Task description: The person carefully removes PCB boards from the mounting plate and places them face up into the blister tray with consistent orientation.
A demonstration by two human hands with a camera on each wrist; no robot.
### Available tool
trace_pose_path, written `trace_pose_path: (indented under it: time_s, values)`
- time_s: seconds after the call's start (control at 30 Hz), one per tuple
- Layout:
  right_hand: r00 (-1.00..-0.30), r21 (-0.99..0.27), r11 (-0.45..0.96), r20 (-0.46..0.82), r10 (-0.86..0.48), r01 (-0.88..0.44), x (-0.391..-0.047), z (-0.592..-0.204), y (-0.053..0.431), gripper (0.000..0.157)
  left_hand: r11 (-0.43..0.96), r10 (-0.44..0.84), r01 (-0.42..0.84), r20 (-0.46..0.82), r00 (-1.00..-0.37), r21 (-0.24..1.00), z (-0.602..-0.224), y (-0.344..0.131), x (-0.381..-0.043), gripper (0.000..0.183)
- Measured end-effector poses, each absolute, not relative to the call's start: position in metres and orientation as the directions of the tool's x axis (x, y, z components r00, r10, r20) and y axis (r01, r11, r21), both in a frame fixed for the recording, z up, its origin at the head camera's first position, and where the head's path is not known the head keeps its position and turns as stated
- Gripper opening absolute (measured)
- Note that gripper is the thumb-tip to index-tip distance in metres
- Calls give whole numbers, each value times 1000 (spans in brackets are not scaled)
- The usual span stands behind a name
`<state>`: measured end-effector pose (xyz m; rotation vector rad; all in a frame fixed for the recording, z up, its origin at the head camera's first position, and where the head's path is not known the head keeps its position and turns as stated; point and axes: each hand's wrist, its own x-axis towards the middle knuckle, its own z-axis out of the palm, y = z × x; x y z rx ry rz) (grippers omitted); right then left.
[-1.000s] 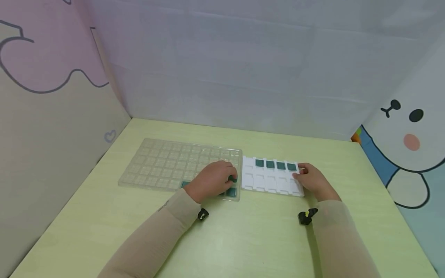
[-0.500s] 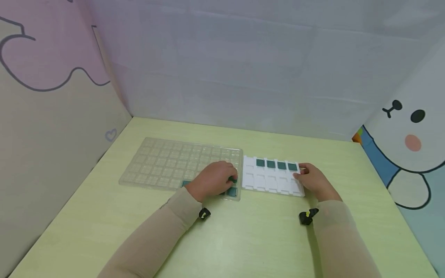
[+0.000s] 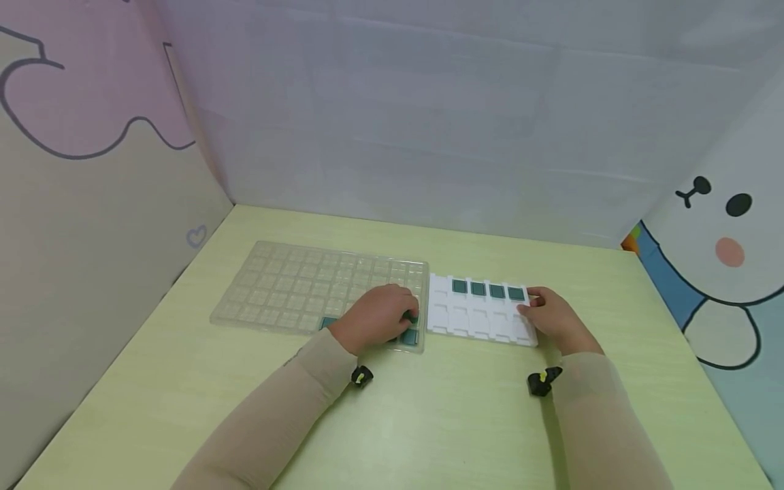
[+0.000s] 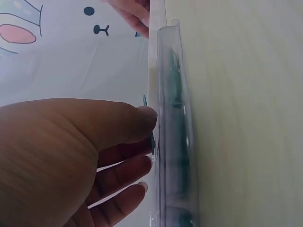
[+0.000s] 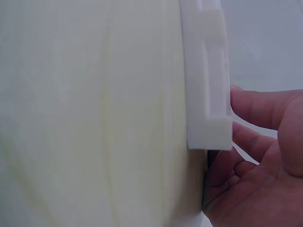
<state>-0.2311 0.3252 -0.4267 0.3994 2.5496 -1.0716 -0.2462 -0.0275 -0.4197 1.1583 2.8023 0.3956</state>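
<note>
My left hand [image 3: 378, 314] is over the right end of a clear plastic compartment tray [image 3: 298, 284]. Its thumb and forefinger pinch a thin green square chip [image 4: 145, 100], seen nearly edge-on in the left wrist view, just above the tray's rim. Several green chips [image 3: 409, 337] lie in the tray's near row, partly covered by the hand. At the right end of a white slotted tray [image 3: 478, 321], my right hand [image 3: 554, 320] grips the edge. In the right wrist view its thumb rests on the upper face, with the other fingers curled at the end.
Several green chips [image 3: 478, 289] sit in the white tray's far row. Both trays lie side by side on the pale yellow table [image 3: 429, 422]. A white cloth wall [image 3: 429, 136] stands behind, with patterned panels at both sides.
</note>
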Motion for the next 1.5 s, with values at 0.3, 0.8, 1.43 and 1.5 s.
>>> trace_pose_path:
  time_s: [0.3, 0.8, 1.43, 1.5]
  values:
    - [-901, -632, 674, -416, 122, 383, -230, -424, 326, 67, 665, 715, 707, 66, -696, 241, -419, -26, -247, 4]
    - [-893, -631, 663, -431, 131, 402, -229, -420, 323, 67, 658, 718, 708, 72, -693, 257, -413, -24, -245, 6]
    - [-894, -641, 658, -433, 116, 396, -228, -423, 325, 67, 652, 721, 717, 89, -687, 248, -402, -17, -240, 11]
    - [-893, -640, 658, -435, 115, 397, -228, -424, 325, 67, 649, 726, 722, 90, -682, 239, -402, -16, -240, 12]
